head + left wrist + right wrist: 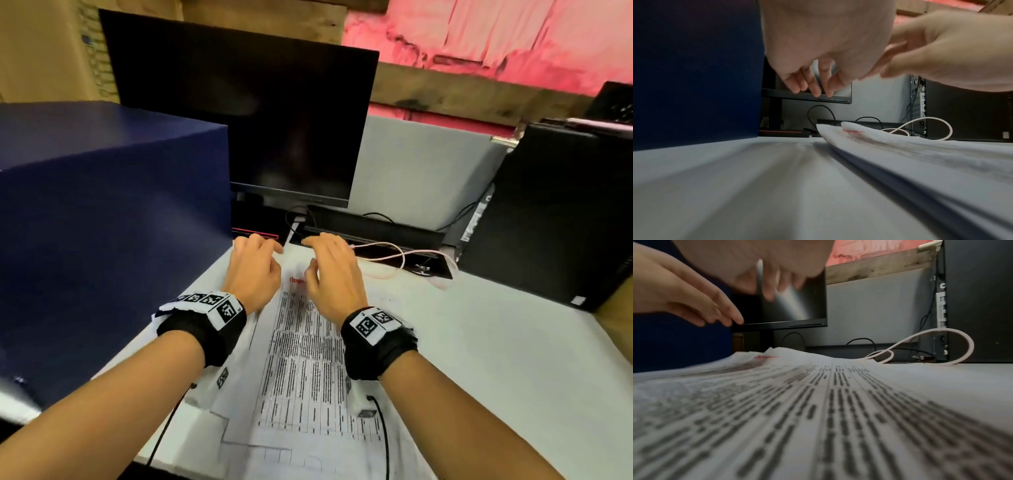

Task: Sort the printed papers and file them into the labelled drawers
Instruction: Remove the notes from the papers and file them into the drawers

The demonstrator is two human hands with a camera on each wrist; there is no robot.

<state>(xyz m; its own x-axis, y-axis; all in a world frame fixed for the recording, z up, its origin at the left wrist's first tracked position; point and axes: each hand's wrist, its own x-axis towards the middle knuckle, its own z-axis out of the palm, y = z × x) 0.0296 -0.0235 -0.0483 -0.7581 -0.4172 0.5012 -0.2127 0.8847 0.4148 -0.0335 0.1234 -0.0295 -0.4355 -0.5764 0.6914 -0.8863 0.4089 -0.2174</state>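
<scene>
Two hands hover above a stack of printed papers on a white desk.

The navy cabinet [102, 222] shows only blank faces here, its drawers and labels hidden. The printed papers [301, 370], several fanned sheets too blurred to count, carry dense black tables and a red heading. Left hand [251, 270] and right hand [334, 274] hang loosely spread, holding nothing.

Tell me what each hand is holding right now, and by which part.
Nothing is held. The left hand and right hand both hover with loosely curled fingers above the far end of the printed papers, which lie on the desk.
</scene>
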